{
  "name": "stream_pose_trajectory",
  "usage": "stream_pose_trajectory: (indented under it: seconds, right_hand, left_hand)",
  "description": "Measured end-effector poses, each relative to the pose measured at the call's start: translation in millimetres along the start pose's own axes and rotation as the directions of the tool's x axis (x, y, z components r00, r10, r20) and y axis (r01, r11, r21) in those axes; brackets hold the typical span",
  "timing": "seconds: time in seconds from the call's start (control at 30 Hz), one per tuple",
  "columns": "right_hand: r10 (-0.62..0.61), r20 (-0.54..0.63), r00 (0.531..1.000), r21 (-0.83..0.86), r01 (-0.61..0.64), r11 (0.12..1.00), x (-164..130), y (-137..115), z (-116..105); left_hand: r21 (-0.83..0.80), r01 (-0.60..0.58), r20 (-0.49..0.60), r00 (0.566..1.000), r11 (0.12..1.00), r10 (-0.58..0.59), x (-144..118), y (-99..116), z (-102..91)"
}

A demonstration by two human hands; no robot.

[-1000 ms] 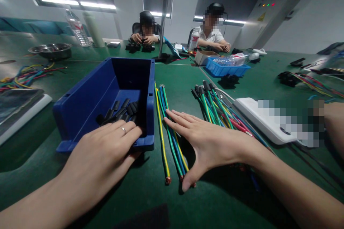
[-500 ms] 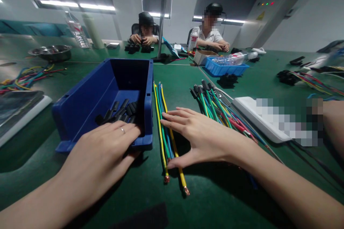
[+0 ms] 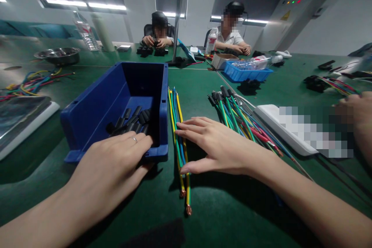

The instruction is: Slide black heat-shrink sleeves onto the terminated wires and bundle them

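Table: green mat (image 3: pixel 203 89) covers a long shared workbench running to the far wall.
Left hand: left hand (image 3: pixel 112 166) lies flat at 7 o'clock, fingers spread loosely over the near lip of a blue bin (image 3: pixel 95 112), gripping nothing.
Bin contents: short black tubes (image 3: pixel 132 119) heaped in the near end of the bin.
Right hand: right hand (image 3: pixel 216 147) at 5 o'clock, fingers open and pressed down on a bundle of loose wires (image 3: pixel 178 131), thumb tucked against them.
Wires: the green, yellow and blue bundle lies just right of the bin, bare copper ends pointing toward the camera.
At 2 o'clock: second bundle of capped wires (image 3: pixel 232 112) beside a white device (image 3: pixel 273 118).
At 12 o'clock: two seated people (image 3: pixel 229 35) working under strip lights, a blue tray (image 3: pixel 247 74) before them.
At 10 o'clock: steel bowl (image 3: pixel 57 55) and tangled coloured wire (image 3: pixel 31 83).
At 1 o'clock: grey control cabinet (image 3: pixel 293 11) with small lit lamps.
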State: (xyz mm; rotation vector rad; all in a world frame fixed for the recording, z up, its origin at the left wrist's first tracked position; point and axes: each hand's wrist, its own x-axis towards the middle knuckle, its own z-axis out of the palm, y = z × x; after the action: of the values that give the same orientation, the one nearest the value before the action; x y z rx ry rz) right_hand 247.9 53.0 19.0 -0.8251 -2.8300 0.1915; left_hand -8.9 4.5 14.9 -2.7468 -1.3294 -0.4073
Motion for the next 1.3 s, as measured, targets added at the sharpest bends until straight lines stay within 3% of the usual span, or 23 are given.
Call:
stream_pose_trajectory:
  seconds: [0.13, 0.27, 0.47, 0.7, 1.0, 1.3]
  right_hand:
    - [-0.001, -0.001, 1.0, -0.001, 0.001, 1.0, 0.8, 0.0, -0.8]
    - [-0.016, -0.019, 1.0, -0.011, 0.015, 1.0, 1.2, 1.0, -0.9]
    - [-0.022, -0.036, 0.999, -0.002, 0.021, 1.0, 1.2, 1.6, -2.2]
    - [0.002, -0.007, 1.0, 0.028, -0.002, 1.0, 1.5, 1.0, -2.6]
    - [0.084, 0.009, 0.996, 0.041, -0.084, 0.996, 2.7, -1.7, -1.7]
    - [0.273, -0.119, 0.955, 0.236, -0.24, 0.942, 3.2, 3.4, 17.1]
  left_hand:
    - [-0.032, 0.031, -0.016, 0.999, 0.999, -0.032, 3.3, 4.2, -0.9]
    - [-0.053, 0.134, -0.061, 0.989, 0.99, -0.137, 6.0, 11.5, -2.9]
    - [-0.238, 0.229, -0.053, 0.967, 0.944, -0.248, 6.4, 14.7, -6.6]
    - [-0.223, 0.219, -0.109, 0.963, 0.95, -0.248, 4.0, 13.5, -3.7]
    - [-0.314, 0.275, -0.079, 0.946, 0.908, -0.314, 4.3, 16.6, -5.5]
    - [-0.377, 0.12, -0.252, 0.941, 0.919, -0.226, 4.9, 16.8, -2.3]
